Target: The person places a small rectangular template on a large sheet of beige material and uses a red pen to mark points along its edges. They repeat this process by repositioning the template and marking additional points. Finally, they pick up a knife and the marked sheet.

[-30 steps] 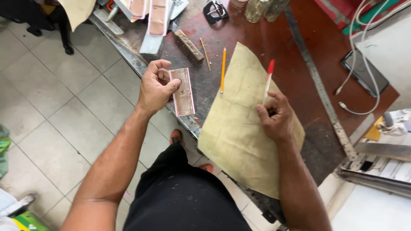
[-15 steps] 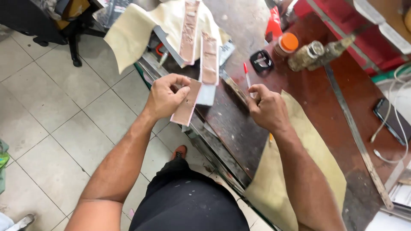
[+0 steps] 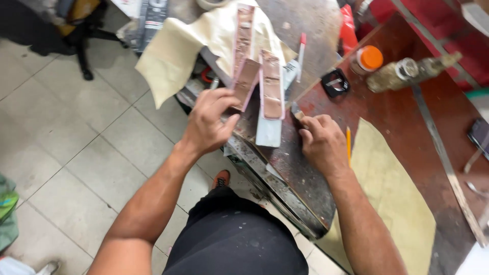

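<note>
Brown leather strip [image 3: 246, 81] pinched in raised left hand [image 3: 209, 122]

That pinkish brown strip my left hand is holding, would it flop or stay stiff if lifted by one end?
Probably fairly stiff: the strip juts straight from the left hand without sagging. It looks thin and flat, so likely light.

The right hand [image 3: 322, 145] covers most of a small brush, only its tip showing. The yellow sheet [image 3: 395, 203] at the table's near edge runs off the bottom edge, and the phone [image 3: 480, 135] is cut by the right edge.
</note>
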